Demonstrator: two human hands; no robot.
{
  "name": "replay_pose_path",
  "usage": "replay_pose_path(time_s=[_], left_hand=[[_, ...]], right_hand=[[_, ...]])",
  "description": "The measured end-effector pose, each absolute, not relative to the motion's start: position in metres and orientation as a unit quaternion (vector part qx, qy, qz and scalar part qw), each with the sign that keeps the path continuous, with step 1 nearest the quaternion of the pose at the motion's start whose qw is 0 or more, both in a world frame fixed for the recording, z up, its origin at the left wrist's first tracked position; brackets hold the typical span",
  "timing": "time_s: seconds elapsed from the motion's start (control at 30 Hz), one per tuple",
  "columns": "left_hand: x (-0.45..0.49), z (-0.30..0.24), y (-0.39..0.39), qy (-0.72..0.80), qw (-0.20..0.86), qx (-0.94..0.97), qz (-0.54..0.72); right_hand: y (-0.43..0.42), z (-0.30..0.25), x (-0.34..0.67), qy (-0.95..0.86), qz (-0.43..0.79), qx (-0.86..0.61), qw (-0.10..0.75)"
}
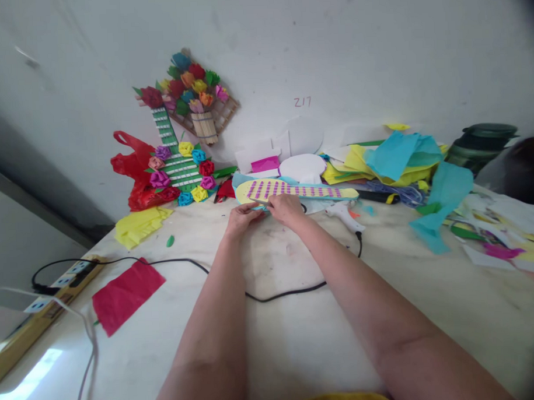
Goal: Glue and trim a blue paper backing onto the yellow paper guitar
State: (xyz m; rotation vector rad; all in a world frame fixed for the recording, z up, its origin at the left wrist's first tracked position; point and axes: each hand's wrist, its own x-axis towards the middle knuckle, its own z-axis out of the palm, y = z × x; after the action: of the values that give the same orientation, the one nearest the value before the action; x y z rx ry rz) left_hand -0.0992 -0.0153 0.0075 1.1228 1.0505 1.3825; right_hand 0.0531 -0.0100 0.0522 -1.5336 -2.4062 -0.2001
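A yellow guitar-shaped cutout (310, 191) with rows of purple strips lies at the back of the table, with blue paper (288, 179) showing around its edge. My right hand (286, 209) is closed on a pair of scissors (304, 208); part of a dark ring handle and a narrow blade show, the rest is covered by my fingers. My left hand (243, 217) is at the cutout's near left edge, fingers pinched on the blue paper near the blade. A white glue gun (345, 217) lies to the right of my right hand.
A black cord (279, 295) crosses the table under my arms to a power strip (60, 295). Red paper (128, 295) and yellow paper (142, 226) lie left. Paper-flower crafts (182, 174) lean on the wall. Coloured paper (397, 157) is piled right, beside a dark jar (484, 146).
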Motion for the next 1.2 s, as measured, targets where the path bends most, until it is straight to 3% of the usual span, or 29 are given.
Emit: replay_pose_path(time_s=[0.93, 1.2], left_hand=[[-0.094, 0.006, -0.009, 0.488, 0.492, 0.414, 0.590], [-0.090, 0.017, -0.015, 0.525, 0.477, 0.402, 0.578]], right_hand=[[-0.007, 0.048, 0.053, -0.806, -0.026, -0.558, 0.195], [0.002, 0.055, 0.070, -0.821, 0.047, -0.536, 0.191]])
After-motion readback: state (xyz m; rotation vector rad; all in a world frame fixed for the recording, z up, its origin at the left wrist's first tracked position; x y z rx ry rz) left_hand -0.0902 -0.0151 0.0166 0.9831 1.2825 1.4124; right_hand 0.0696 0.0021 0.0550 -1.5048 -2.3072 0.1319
